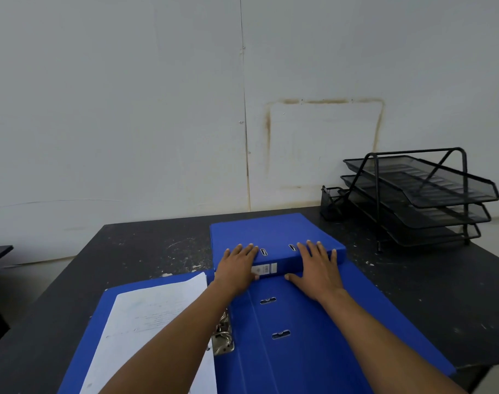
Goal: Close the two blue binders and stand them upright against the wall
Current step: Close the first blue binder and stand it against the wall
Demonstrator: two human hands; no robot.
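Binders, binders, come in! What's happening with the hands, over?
Left hand and right hand flat on closed binder, lying down. Near binder open, paper showing. Tray rack by wall, off right.

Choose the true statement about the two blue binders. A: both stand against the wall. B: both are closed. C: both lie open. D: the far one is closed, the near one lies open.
D: the far binder lies shut under both hands, while the near binder is spread open, showing paper.

black mesh tray rack (pixel 430 194), mesh pen holder (pixel 329 204), dark desk (pixel 413 294)
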